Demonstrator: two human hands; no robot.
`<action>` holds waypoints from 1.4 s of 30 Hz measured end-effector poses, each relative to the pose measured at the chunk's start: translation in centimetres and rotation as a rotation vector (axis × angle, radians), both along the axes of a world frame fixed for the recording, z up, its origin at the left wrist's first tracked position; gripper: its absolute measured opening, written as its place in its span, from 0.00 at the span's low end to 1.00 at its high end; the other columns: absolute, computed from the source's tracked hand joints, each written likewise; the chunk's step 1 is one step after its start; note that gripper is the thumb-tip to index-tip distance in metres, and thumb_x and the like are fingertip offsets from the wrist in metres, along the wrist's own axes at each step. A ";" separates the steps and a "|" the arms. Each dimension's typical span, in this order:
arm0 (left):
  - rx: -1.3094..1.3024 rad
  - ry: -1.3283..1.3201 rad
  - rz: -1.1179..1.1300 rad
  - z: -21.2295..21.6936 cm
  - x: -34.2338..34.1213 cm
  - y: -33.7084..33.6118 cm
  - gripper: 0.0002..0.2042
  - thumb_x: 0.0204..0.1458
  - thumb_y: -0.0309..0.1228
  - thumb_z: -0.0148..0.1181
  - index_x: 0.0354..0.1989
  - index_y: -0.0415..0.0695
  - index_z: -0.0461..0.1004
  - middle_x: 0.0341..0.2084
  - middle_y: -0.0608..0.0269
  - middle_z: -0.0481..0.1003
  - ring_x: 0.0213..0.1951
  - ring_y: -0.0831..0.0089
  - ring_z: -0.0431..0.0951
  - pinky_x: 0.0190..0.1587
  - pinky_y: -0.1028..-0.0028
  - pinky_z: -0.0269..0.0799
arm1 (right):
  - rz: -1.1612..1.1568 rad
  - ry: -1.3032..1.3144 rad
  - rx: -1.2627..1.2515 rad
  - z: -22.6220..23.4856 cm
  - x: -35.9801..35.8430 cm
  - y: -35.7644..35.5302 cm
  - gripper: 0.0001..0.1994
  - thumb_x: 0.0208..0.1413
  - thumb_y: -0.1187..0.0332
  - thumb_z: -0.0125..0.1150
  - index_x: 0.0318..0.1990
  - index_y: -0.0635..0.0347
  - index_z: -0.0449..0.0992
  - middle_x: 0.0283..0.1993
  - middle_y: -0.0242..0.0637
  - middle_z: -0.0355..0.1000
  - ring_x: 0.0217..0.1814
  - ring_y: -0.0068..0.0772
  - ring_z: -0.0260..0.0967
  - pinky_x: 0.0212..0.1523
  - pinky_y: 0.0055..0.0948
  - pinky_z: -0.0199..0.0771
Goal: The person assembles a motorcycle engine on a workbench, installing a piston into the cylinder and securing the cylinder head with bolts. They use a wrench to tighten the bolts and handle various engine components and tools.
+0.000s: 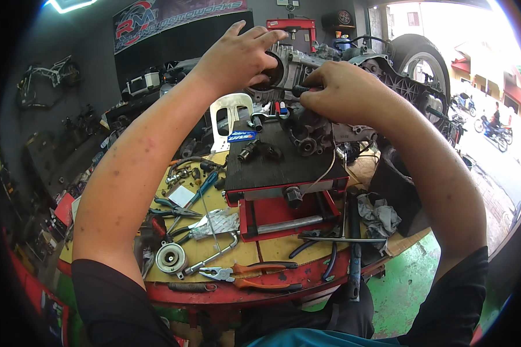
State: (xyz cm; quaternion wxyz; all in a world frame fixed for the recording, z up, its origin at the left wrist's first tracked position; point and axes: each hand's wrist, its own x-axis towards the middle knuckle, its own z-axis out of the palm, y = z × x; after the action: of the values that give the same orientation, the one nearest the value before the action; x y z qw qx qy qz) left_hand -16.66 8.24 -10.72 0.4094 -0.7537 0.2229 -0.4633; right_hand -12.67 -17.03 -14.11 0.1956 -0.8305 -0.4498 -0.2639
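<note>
A motorcycle engine (307,61) sits on a red lift stand with a black top (260,170). My left hand (240,58) is at the round opening (276,72) on the engine's left side, fingers apart, with the lower fingertips at its rim. In my right hand (344,89) is a screwdriver (299,91) with a dark handle, its thin shaft pointing left toward that opening. The shaft's tip is hard to make out beside my left fingers. Below my hands, small dark metal parts (248,151) lie on the stand's top.
Orange-handled pliers (266,266), a round metal part (171,258), a spring (192,287) and an L-shaped wrench (214,254) lie on the yellow-topped bench. A crumpled rag (379,215) and a dark bin (396,185) are at the right. Behind the engine stands a wheel (419,61).
</note>
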 end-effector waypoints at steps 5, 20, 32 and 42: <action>0.073 0.001 -0.034 0.6 0.3 0.2 0.12 0.44 0.41 0.78 0.31 0.52 0.81 0.69 0.70 0.66 0.64 0.67 0.72 0.69 0.45 0.68 | -0.012 0.027 -0.043 0.6 -0.8 0.1 0.22 0.51 0.54 0.61 0.41 0.65 0.88 0.39 0.55 0.83 0.45 0.55 0.83 0.53 0.46 0.82; 0.006 0.019 -0.156 0.2 0.0 1.5 0.10 0.48 0.39 0.76 0.32 0.50 0.82 0.71 0.68 0.65 0.61 0.64 0.74 0.68 0.46 0.68 | -0.055 -0.087 0.121 -2.7 -1.1 0.3 0.20 0.56 0.55 0.58 0.37 0.66 0.85 0.42 0.58 0.82 0.48 0.60 0.81 0.56 0.49 0.79; -0.045 0.066 -0.132 -0.2 -0.6 1.9 0.12 0.48 0.38 0.76 0.38 0.50 0.83 0.72 0.66 0.65 0.64 0.62 0.73 0.70 0.47 0.65 | -0.039 -0.020 0.210 -3.8 -0.7 1.5 0.20 0.59 0.57 0.55 0.36 0.70 0.83 0.39 0.61 0.81 0.46 0.64 0.80 0.55 0.54 0.78; -0.110 0.101 -0.137 -1.1 -0.4 2.3 0.12 0.50 0.33 0.73 0.43 0.50 0.83 0.72 0.66 0.64 0.68 0.60 0.69 0.71 0.48 0.63 | -0.045 -0.082 0.247 -4.6 -0.8 1.5 0.19 0.60 0.58 0.56 0.33 0.69 0.82 0.33 0.59 0.79 0.42 0.65 0.79 0.51 0.56 0.79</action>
State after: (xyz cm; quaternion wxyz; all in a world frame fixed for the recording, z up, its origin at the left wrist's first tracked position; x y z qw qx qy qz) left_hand -17.05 10.57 -11.77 0.3228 -0.7805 0.2685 -0.4631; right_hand -13.47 -15.57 -18.72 0.2720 -0.7985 -0.4026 -0.3555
